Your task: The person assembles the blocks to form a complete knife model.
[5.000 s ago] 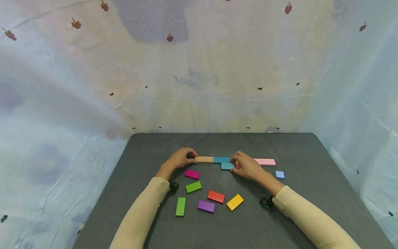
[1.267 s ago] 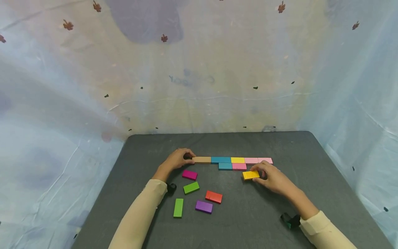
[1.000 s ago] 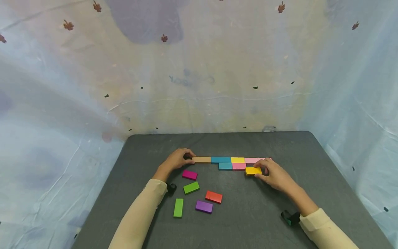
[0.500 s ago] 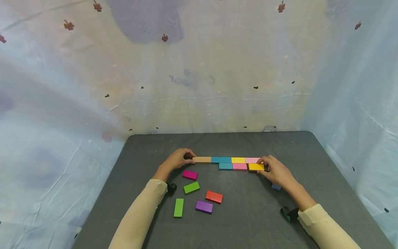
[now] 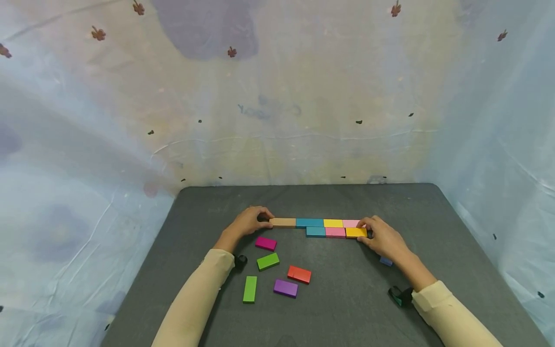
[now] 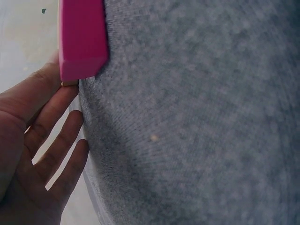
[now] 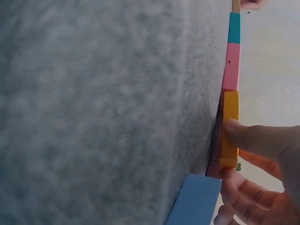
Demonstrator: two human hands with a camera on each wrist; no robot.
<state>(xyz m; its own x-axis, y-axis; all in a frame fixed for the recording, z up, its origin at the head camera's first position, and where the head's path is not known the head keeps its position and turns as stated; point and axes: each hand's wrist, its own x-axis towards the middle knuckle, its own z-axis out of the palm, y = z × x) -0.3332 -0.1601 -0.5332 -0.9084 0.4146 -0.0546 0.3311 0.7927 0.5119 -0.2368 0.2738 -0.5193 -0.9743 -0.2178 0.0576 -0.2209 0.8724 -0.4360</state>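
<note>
In the head view, my left hand [image 5: 248,223] stays at the far left end of a row of blocks, thumb and index finger pinching the end of a tan block [image 5: 283,222]. A teal block [image 5: 310,222], a yellow block [image 5: 333,223] and a pink block [image 5: 350,223] continue that row. My right hand [image 5: 383,238] pinches an orange-yellow block [image 5: 355,232] between thumb and fingers. It lies at the right end of a front row, beside a pink block [image 5: 335,232] and a shorter teal block [image 5: 315,232]. My right fingers cover the back row's right end.
Loose on the dark table [image 5: 338,318] lie a magenta block [image 5: 266,243], two green blocks [image 5: 268,261], a red block [image 5: 299,274] and a purple block [image 5: 285,288]. A blue block [image 7: 196,200] sits close under my right hand. A patterned sheet [image 5: 277,144] hangs behind the table.
My right hand has brought the orange-yellow block from among the loose blocks to the front row's right end, against the pink one. The blue block has shifted nearer. My left hand has stayed put.
</note>
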